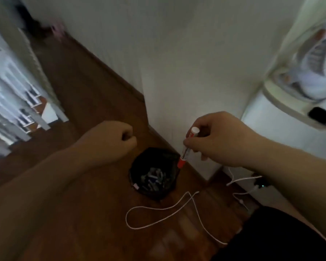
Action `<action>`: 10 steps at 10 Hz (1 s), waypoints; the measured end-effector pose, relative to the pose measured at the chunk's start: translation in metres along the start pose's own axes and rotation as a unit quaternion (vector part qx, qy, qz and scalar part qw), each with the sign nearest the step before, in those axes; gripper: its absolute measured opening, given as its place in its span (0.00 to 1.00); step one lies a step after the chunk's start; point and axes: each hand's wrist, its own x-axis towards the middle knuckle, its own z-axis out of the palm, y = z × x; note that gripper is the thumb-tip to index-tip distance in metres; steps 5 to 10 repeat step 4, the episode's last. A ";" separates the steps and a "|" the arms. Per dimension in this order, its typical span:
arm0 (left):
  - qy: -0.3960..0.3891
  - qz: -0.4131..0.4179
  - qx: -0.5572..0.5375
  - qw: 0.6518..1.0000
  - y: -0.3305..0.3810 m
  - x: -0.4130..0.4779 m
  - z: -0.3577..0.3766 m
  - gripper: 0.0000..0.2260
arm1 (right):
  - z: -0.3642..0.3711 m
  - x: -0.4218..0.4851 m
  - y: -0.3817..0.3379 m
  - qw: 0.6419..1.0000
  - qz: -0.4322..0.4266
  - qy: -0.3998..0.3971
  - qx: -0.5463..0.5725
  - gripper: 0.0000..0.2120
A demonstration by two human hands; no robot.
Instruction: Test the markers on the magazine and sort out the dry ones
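My right hand point(220, 140) holds the marker point(189, 147). The thumb and the first fingers point(191, 143) are clamped on the middle of its barrel. The marker is almost upright, only a little tilted. Its white end points up and its red cap point(181, 162) points down. The cap hangs over the far right edge of the black bin point(137, 166) and does not touch it, as far as I can see.

My left hand point(113, 142) is in the air, to the left of the bin and well apart from the marker. Its fingers are curled together into a loose fist, and I see nothing inside it.

The bin stands on the brown wooden floor point(94, 102), near the corner of the white wall point(177, 53). Inside the bin there is a heap of small grey and bluish things. They are too blurred for me to tell what they are.

A thin white cable point(158, 209) lies in loops on the floor, on the near side of the bin. More white cable goes to the right, toward a dark plug near the wall.

At the upper right there is a white fan point(316, 59), blurred, which stands on a white surface. A dark cloth covers the lower right corner.
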 end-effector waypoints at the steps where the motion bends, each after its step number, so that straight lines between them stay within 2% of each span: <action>1: 0.026 -0.063 -0.020 0.997 -0.029 -0.001 0.004 0.15 | 0.027 0.032 -0.006 1.000 -0.008 -0.004 -0.009 0.09; 2: 0.035 -0.086 -0.036 0.995 -0.044 -0.004 0.005 0.14 | 0.034 0.050 -0.007 0.999 -0.009 -0.018 -0.034 0.20; 4: 0.039 -0.077 -0.047 0.995 -0.042 -0.003 0.004 0.14 | 0.008 0.032 -0.011 0.998 -0.037 0.008 -0.041 0.11; 10: 0.039 -0.077 -0.047 0.995 -0.042 -0.003 0.004 0.14 | 0.008 0.032 -0.011 0.998 -0.037 0.008 -0.041 0.11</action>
